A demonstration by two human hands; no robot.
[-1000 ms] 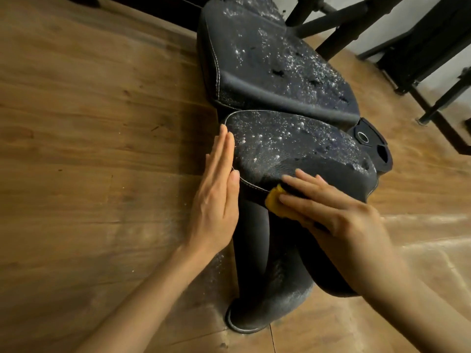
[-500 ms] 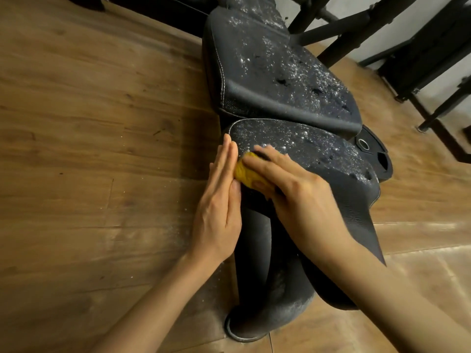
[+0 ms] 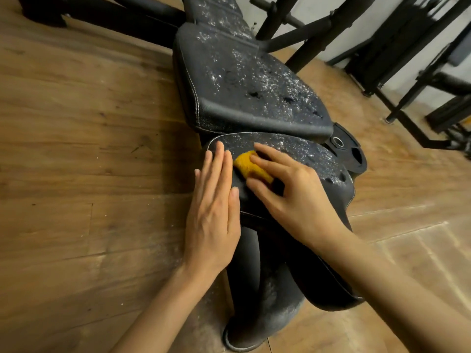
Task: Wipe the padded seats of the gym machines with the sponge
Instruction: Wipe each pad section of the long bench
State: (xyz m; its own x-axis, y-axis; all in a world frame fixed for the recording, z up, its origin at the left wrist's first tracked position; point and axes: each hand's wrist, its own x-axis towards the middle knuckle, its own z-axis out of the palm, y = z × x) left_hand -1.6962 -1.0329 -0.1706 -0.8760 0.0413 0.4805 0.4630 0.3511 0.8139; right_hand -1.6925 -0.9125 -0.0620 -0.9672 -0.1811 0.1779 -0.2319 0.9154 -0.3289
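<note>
Right hand (image 3: 293,197) presses sponge (image 3: 251,166) (seat (image 3: 300,154)).

Head view, looking down, close (single camera)

gym | padded bench (image 3: 244,80) | black machine frames (image 3: 407,59) | wood floor (image 3: 76,149)

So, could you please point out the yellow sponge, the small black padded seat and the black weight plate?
Yellow sponge (image 3: 251,167): head view, on its exposed top face.
Small black padded seat (image 3: 300,154): head view, on its speckled upper surface.
Black weight plate (image 3: 353,159): head view, on its flat face.
</note>
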